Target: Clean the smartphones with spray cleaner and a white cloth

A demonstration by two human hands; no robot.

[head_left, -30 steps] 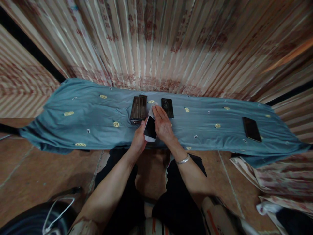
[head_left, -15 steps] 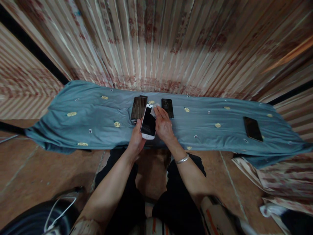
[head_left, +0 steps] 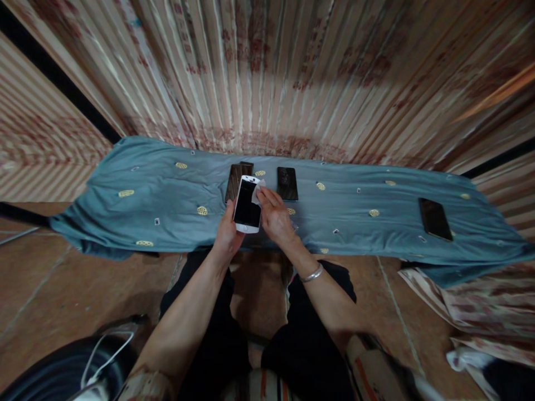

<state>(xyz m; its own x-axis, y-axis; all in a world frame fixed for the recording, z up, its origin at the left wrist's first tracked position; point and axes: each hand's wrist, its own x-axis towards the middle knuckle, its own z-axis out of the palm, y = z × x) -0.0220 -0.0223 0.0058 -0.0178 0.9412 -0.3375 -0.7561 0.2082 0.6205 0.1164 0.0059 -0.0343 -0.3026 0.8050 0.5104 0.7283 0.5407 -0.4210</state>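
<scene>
Lying between my two hands, the white phone is held with its dark screen facing up to my camera, over the near side of the table. Its long axis points away from me, with the top leaning only a little to the right. My left hand is the nearer one: it pinches the phone along the lower left edge, thumb at the side; its fingers below I cannot see well. My right hand comes from the other side, pinching a thin white tissue, which overlaps the upper right edge of the screen; how hard it presses, I cannot tell. Just beyond the phone lie two overlapping dark devices, partly hidden. Another dark phone lies beyond the right hand, and a black phone well apart to the right.
</scene>
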